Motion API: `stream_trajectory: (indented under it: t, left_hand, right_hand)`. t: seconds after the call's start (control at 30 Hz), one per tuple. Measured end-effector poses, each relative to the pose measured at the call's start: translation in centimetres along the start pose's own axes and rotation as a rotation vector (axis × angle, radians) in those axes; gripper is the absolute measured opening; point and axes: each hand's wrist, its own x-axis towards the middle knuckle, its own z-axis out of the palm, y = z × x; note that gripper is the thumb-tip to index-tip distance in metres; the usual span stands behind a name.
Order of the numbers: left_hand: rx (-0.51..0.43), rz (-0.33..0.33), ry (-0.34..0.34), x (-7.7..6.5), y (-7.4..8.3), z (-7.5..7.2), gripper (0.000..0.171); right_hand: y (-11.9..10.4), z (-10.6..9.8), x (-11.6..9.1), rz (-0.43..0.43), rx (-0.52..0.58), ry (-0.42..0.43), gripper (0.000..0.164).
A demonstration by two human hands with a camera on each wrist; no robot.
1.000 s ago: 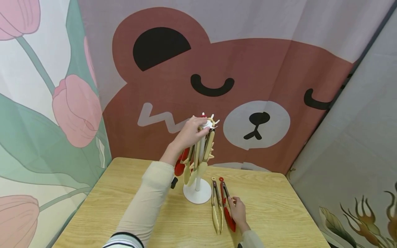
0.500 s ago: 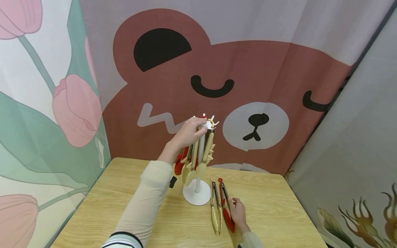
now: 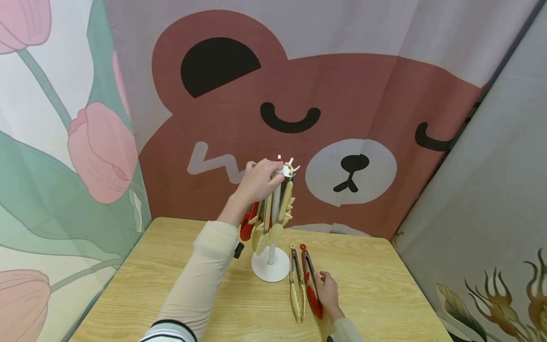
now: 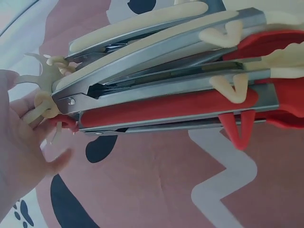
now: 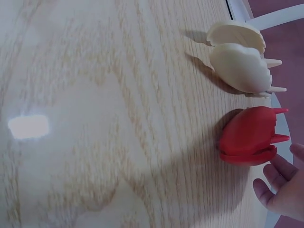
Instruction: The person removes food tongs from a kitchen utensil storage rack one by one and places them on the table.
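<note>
A white stand (image 3: 270, 266) on the table carries several hanging tongs with cream and red grips. My left hand (image 3: 259, 180) reaches over the stand's hooked top, fingers at the hooks. Close up in the left wrist view, the left hand (image 4: 23, 147) lies behind the hooks, its thumb apart from the red tongs (image 4: 166, 109). Right of the base lie cream tongs (image 3: 295, 297) and red tongs (image 3: 313, 299), jaws toward me. My right hand (image 3: 328, 292) is beside the red pair, fingertips right at its side. In the right wrist view its loosely bent fingers (image 5: 274, 176) show next to the red head.
The wooden table (image 3: 376, 294) spreads around the stand and both loose tongs. A curtain with a bear print (image 3: 342, 104) hangs behind the table, with a tulip-patterned curtain (image 3: 100, 152) on the left and a pale curtain (image 3: 491, 204) on the right.
The left hand's fingers have shifted slightly on the stand's top, and the hanging tongs have turned a little. The right hand and both loose tongs stay in place.
</note>
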Motion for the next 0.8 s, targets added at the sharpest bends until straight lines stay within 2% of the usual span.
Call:
stream_trajectory:
  t: [0.1, 0.27, 0.43, 0.53, 0.67, 0.8]
  left_hand:
    - [0.084, -0.024, 0.027, -0.1, 0.2, 0.2, 0.033]
    - [0.109, -0.032, 0.055, -0.3, 0.3, 0.5, 0.035]
    - [0.195, -0.003, 0.090, -0.4, 0.9, 0.9, 0.036]
    - [0.261, 0.025, 0.136, -0.5, 1.1, 1.3, 0.037]
    - [0.256, 0.056, 0.203, -0.7, 1.1, 1.7, 0.029]
    - [0.219, 0.088, 0.228, -0.8, 1.0, 1.8, 0.026]
  right_hand:
    - [0.0, 0.0, 0.0, -0.001, 0.004, -0.005, 0.036]
    - [0.0, 0.0, -0.1, 0.000, 0.005, -0.008, 0.036]
    - [0.0, -0.1, -0.1, -0.022, -0.005, 0.007, 0.034]
    - [0.1, -0.3, 0.0, -0.033, -0.011, 0.012, 0.033]
    - [-0.1, -0.4, 0.0, -0.052, -0.005, 0.020, 0.032]
    - [-0.3, -0.4, 0.0, -0.073, 0.016, 0.023, 0.032]
